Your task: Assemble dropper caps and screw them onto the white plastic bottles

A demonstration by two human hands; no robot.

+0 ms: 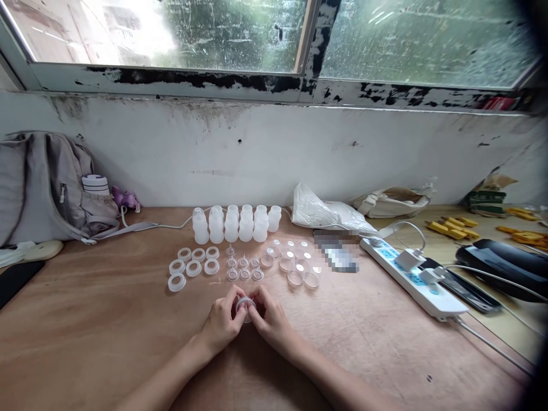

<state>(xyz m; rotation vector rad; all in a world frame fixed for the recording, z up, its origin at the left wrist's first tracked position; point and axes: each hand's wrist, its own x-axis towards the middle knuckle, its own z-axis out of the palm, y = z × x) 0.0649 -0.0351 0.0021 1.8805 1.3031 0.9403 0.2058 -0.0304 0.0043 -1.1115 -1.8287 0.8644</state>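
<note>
"Clear plastic: that round piece [245, 301] is clamped between the fingers and thumbs of your left hand [221, 319] and right hand [272, 321], near the front middle of the worktop [107, 319]. What could go wrong?"

"Uneven thumb pressure could tilt it or make it spring free; smooth plastic probably gives you little grip."

"Going where?"

"Toward twelve, it might knock the small teat-like pieces [244, 274] just beyond you. A careless left sweep could scatter the white rings [193, 275] at ten o'clock; a right one, the clear caps [286, 264] between one and two."

"Farther out?"

"Your bottles [232, 228], at twelve, stand close together; one bump might topple several."
</note>
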